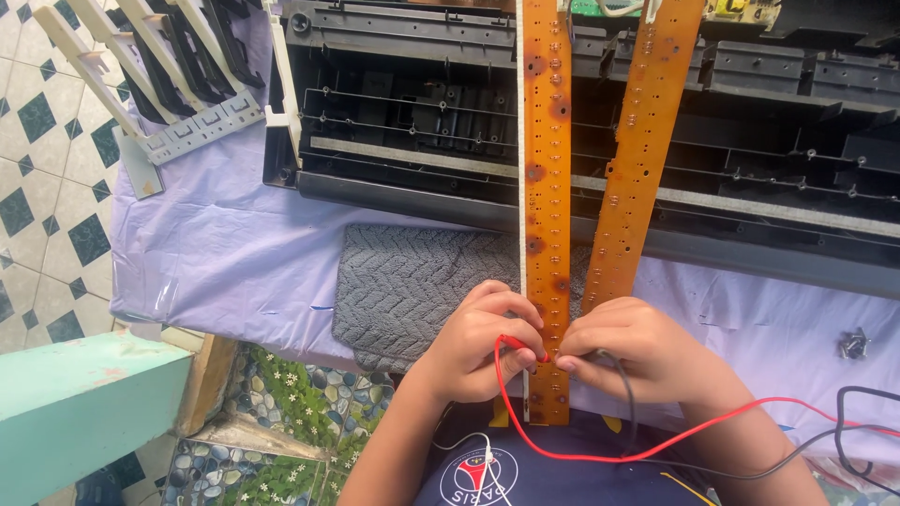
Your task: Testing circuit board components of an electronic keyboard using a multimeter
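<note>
Two long orange circuit board strips lie across a black opened keyboard chassis and reach down toward me. My left hand pinches a red test probe whose tip touches the lower part of the left strip. My right hand pinches a black probe against the same strip, right beside the red tip. A red lead and a black lead trail off to the right.
A grey knitted cloth lies under the strips on a lilac table cover. A set of keyboard keys rests at the far left. A small pile of screws sits right. A turquoise bench stands lower left.
</note>
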